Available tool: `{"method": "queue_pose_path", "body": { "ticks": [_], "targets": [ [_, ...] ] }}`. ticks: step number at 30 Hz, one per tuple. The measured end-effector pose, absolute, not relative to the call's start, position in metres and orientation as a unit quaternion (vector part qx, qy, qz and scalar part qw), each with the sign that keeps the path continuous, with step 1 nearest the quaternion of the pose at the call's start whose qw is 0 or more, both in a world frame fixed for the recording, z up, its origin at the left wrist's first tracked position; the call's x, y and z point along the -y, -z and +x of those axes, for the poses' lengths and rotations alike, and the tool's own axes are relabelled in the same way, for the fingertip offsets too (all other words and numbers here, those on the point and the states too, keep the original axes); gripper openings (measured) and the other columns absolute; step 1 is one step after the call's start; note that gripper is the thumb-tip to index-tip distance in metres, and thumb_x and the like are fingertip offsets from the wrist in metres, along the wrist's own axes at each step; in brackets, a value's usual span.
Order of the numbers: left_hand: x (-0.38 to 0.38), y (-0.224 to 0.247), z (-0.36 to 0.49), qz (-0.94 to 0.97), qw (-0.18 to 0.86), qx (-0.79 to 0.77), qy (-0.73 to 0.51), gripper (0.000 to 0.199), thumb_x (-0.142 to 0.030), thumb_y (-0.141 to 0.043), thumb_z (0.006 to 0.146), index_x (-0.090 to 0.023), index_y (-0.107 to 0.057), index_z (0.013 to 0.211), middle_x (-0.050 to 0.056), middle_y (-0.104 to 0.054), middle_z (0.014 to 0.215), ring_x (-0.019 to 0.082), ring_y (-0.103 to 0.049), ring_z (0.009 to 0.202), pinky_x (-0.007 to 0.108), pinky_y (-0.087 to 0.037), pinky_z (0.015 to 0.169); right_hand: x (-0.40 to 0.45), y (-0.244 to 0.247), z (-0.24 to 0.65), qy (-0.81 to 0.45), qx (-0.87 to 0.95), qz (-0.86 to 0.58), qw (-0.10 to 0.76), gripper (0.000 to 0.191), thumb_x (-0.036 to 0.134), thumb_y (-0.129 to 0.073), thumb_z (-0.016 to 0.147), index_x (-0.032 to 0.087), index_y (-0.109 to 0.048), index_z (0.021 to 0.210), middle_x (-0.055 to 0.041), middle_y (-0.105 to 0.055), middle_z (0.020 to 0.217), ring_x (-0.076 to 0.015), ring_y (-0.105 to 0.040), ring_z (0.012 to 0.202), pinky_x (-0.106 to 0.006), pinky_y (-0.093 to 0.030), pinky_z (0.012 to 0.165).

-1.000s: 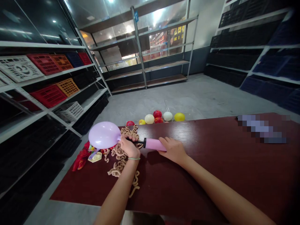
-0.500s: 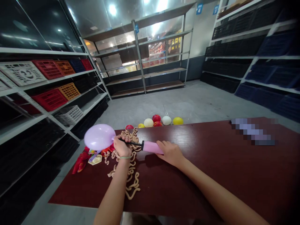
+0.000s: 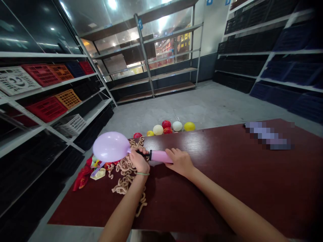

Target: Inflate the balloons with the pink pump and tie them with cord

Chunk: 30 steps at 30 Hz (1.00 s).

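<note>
A partly inflated purple balloon (image 3: 111, 147) sits at the nozzle end of a pink hand pump (image 3: 161, 156). My left hand (image 3: 139, 161) is closed around the balloon's neck and the pump's black end. My right hand (image 3: 180, 162) grips the pink barrel from the right. Little of the black rod shows between my hands. Under and beside my left hand lie curly tan balloons (image 3: 126, 164). Red deflated balloons (image 3: 83, 176) and a pale yellow one (image 3: 98, 174) lie at the table's left end.
The dark red table (image 3: 202, 201) spans the foreground, with a blurred-out item (image 3: 267, 134) at its right. Round balloons (image 3: 166, 124) show beyond its far edge. Shelving with crates (image 3: 47, 109) stands left, more crates (image 3: 295, 77) right, and a metal rack (image 3: 174, 72) behind.
My hands have come closer together, and the pink barrel has slid toward my left hand over the black rod. The balloon has shifted slightly right. The camera view has moved a little.
</note>
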<state>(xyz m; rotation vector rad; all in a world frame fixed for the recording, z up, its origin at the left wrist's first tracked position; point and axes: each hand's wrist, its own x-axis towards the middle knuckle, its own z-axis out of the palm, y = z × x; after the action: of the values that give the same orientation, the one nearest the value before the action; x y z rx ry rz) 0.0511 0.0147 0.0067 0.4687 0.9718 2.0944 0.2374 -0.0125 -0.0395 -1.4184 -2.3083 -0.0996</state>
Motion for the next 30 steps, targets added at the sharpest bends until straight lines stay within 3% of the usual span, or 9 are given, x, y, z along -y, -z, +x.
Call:
{"method": "queue_pose_path", "body": {
  "ticks": [10, 16, 21, 30],
  "targets": [
    [-0.014, -0.012, 0.041, 0.214, 0.413, -0.352, -0.812, 0.018, -0.029, -0.051, 0.083, -0.022, -0.038, 0.074, -0.007, -0.042, 0.056, 0.009, -0.042, 0.042, 0.023, -0.036, 0.047, 0.015, 0.037, 0.236, 0.041, 0.852, -0.48, 0.206, 0.046, 0.047, -0.056, 0.091, 0.02, -0.051, 0.128, -0.0079, -0.066, 0.104, -0.0222, -0.059, 0.09, -0.03, -0.034, 0.069],
    [-0.012, -0.033, 0.002, 0.174, 0.378, -0.351, -0.839, 0.011, -0.019, -0.047, 0.081, -0.022, -0.037, 0.077, -0.007, -0.039, 0.056, 0.008, -0.036, 0.042, 0.022, -0.028, 0.045, 0.012, 0.042, 0.238, 0.047, 0.86, -0.467, 0.199, 0.047, 0.047, -0.056, 0.09, 0.02, -0.051, 0.129, -0.0068, -0.066, 0.102, -0.0216, -0.06, 0.088, -0.031, -0.034, 0.069],
    [-0.012, -0.04, -0.022, 0.14, 0.326, -0.369, -0.859, 0.011, -0.022, -0.047, 0.083, -0.022, -0.036, 0.081, -0.008, -0.035, 0.056, 0.007, -0.031, 0.043, 0.021, -0.023, 0.046, 0.012, 0.042, 0.238, 0.056, 0.864, -0.458, 0.201, 0.045, 0.047, -0.055, 0.091, 0.02, -0.053, 0.128, -0.006, -0.066, 0.101, -0.0205, -0.059, 0.087, -0.03, -0.033, 0.067],
    [-0.006, -0.025, 0.053, 0.17, 0.419, -0.368, -0.813, 0.015, -0.028, -0.048, 0.086, -0.023, -0.036, 0.078, -0.007, -0.038, 0.053, 0.009, -0.035, 0.04, 0.024, -0.027, 0.044, 0.015, 0.045, 0.24, 0.088, 0.845, -0.478, 0.222, 0.045, 0.045, -0.058, 0.087, 0.019, -0.056, 0.124, -0.0065, -0.067, 0.097, -0.0204, -0.06, 0.083, -0.03, -0.029, 0.064]
  ]
}}
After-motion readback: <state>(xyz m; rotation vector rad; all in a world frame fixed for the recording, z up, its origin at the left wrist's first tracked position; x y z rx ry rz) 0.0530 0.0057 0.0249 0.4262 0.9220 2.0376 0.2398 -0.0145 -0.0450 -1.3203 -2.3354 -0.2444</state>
